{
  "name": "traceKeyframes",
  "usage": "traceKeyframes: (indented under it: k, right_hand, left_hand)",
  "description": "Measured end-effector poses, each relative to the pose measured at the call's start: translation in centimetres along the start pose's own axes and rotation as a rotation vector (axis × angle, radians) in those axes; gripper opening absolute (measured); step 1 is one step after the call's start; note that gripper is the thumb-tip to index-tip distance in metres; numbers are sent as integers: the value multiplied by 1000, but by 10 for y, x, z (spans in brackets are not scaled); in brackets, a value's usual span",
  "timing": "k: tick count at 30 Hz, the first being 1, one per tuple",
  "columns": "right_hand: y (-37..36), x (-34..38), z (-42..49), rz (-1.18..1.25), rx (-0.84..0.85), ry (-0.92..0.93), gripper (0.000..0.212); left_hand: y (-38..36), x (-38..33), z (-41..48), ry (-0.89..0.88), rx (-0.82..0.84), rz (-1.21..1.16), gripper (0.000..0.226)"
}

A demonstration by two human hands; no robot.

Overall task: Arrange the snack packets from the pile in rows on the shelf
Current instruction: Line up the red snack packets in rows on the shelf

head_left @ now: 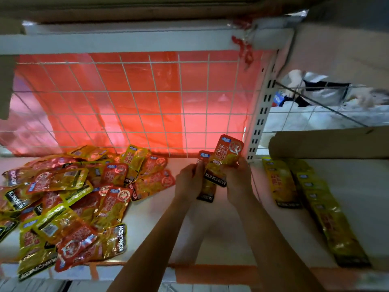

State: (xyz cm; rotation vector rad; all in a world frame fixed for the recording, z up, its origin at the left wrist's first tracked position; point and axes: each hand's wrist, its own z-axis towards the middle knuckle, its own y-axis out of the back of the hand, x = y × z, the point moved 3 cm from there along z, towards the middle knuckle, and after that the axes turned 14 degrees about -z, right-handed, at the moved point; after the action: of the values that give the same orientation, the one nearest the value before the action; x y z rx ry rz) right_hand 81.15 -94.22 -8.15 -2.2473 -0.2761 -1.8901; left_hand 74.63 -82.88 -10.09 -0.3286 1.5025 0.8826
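While the left hand (188,180) and the right hand (237,179) hold two KONCHEW snack packets (229,149) over the white shelf (189,241) in the head view, the pile (69,197) lies well apart at the left. Each hand has its fingers clamped round one packet, and the two overlap. I judge it best to square their edges, then lay them flat, labels alike, beside the yellow rows (283,186) at right.
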Motion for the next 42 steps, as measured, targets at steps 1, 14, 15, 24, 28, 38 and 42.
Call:
traceKeyframes:
  k: [1, 14, 15, 24, 28, 38, 42]
  right_hand:
    - [11, 2, 1, -18, -23, 26, 38]
    - [196, 7, 20, -361, -236, 0, 41]
    - [212, 7, 21, -384, -245, -2, 43]
    - [353, 12, 29, -498, -307, 43, 32]
    - [407, 12, 34, -562, -313, 55, 28]
    - [469, 14, 60, -454, -318, 18, 27]
    - [485, 12, 67, -438, -399, 16, 18]
  left_hand:
    - [-11, -4, -1, -1, 13, -8, 39]
    - [-161, -71, -40, 10, 30, -190, 23]
    - [-174, -77, -45, 11, 37, -216, 23]
    - [-293, -123, -100, 10, 107, -316, 4]
    - [-337, -136, -120, 9, 111, -298, 11]
    - [-401, -160, -120, 79, 206, -260, 28]
    - [-428, -158, -112, 142, 238, -262, 26]
